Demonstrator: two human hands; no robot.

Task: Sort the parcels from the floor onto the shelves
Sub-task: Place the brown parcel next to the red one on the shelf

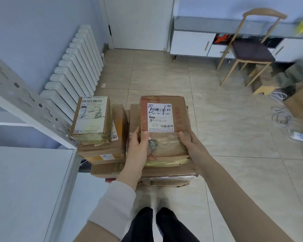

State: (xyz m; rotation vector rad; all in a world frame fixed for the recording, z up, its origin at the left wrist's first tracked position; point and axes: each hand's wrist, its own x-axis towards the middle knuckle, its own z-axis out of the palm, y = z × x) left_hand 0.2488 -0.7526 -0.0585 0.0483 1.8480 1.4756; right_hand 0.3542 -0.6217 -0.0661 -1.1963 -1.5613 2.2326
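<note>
Parcel "2-1" (163,126) gripped at both side edges by left hand (138,147) and right hand (192,145).

A cardboard parcel marked 2-1 (164,119) is gripped at its near end by the left hand (138,149) and the right hand (194,147), thumbs laid on top. Beneath it a stack of parcels (166,172) is seen on the tiled floor (217,119). Just to the left, a parcel marked 2-2 (92,119) is set atop a second stack (101,154), beside the white shelf upright (24,96) and a radiator (77,63).
</note>
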